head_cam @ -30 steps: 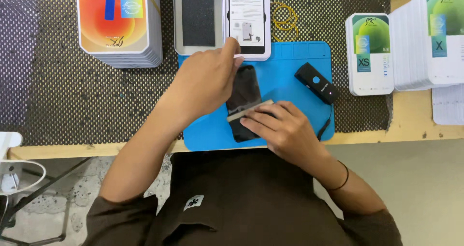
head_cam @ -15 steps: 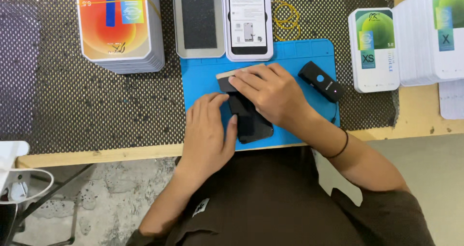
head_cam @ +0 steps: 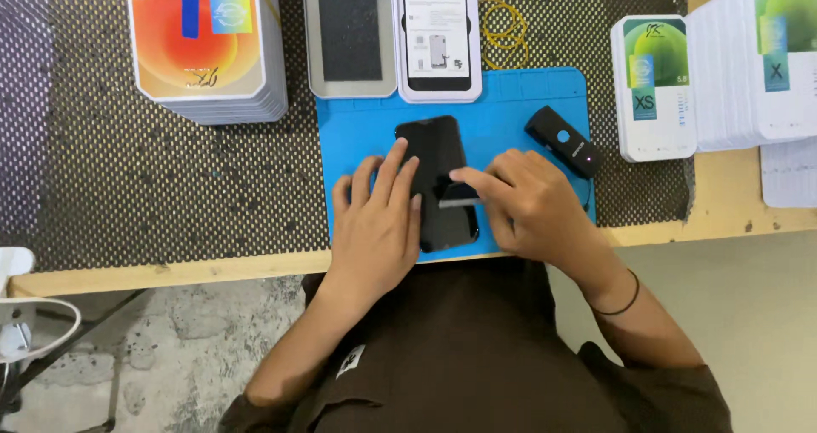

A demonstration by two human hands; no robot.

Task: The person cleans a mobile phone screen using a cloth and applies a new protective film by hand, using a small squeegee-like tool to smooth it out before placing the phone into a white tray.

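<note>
A black phone screen panel [head_cam: 438, 182] is steadied flat on the blue work mat [head_cam: 357, 131] by the left hand [head_cam: 379, 224], fingers spread open along its left edge. A thin grey strip [head_cam: 464, 202] is pinched against the glass by the right hand [head_cam: 532, 207]. The strip appears only partly laid. A black handheld scanner [head_cam: 563, 140] lies beside; stacked boxes [head_cam: 208, 45] stand farther off on the table [head_cam: 732, 199].

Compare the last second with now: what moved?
The left hand came down from the tray to press flat on the black phone screen. The right hand shifted right, still pinching the small grey strip on it. Blue mat, scanner and box stacks unchanged.
</note>
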